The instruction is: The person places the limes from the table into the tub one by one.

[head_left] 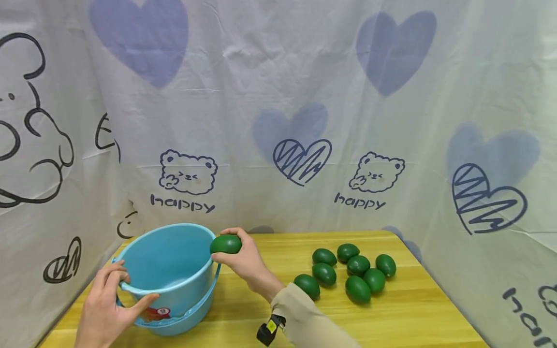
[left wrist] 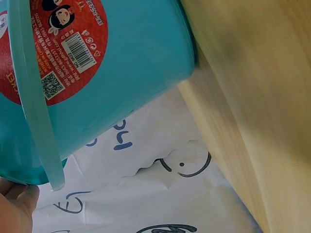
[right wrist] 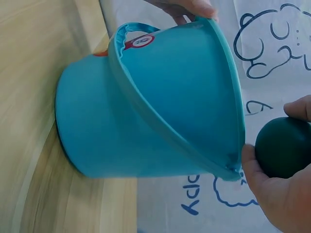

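A light blue bucket (head_left: 191, 295) stands at the left of the table, its handle (right wrist: 146, 111) hanging down the side. My left hand (head_left: 106, 302) grips the near left rim, fingers over the edge and thumb along the outside. Between the thumb and fingers of my right hand (head_left: 245, 258) is a dark green avocado (head_left: 226, 244), held right at the bucket's right rim. In the right wrist view the avocado (right wrist: 284, 147) sits just beyond the rim, beside the handle's joint. A red label (left wrist: 73, 53) shows on the bucket's side.
Several more green avocados (head_left: 358, 289) lie in a loose group on the right half of the wooden table (head_left: 417, 309). A white printed curtain (head_left: 278, 72) hangs behind the table and along both sides.
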The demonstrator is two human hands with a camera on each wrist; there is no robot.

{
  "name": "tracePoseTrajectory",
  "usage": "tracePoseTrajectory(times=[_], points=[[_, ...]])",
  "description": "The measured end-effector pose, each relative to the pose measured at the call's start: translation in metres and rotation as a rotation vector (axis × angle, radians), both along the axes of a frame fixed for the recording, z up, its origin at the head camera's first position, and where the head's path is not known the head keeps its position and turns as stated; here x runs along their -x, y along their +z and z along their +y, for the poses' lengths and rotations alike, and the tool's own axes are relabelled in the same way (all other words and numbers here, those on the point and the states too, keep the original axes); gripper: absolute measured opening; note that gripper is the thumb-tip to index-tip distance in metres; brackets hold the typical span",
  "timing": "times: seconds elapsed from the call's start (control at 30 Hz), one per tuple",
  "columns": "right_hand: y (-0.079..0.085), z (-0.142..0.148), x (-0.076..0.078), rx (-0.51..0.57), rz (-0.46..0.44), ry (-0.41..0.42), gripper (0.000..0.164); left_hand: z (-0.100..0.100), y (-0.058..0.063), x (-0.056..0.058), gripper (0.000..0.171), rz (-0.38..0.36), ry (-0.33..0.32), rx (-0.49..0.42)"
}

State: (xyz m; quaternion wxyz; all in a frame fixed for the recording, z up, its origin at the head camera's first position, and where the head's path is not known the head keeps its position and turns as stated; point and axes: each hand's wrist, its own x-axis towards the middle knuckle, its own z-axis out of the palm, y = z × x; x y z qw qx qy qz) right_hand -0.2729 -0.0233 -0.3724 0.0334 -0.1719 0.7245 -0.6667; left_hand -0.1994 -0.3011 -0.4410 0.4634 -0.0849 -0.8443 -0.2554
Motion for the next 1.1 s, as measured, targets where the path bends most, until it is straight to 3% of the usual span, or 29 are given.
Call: tracePoseTrajectory(times=[0.37, 0.7, 0.93, 1.1], points=[[0.002, -0.020, 0.004, 0.015, 0.042, -0.024, 0.049, 0.002, 0.002, 0.000, 0.071, -0.026, 0.022, 0.003], [0.007, -0.031, 0.002, -0.096, 0.087, -0.073, 0.055, 0.003, 0.004, -0.001, 0.071, -0.017, 0.014, 0.002], [0.016, -0.033, -0.002, -0.149, 0.096, -0.060, 0.063, 0.002, 0.005, 0.000, 0.070, -0.004, 0.008, 0.018], [0.013, -0.032, -0.003, -0.160, 0.102, -0.058, 0.064, 0.005, 0.003, -0.002, 0.069, -0.014, -0.007, 0.014]])
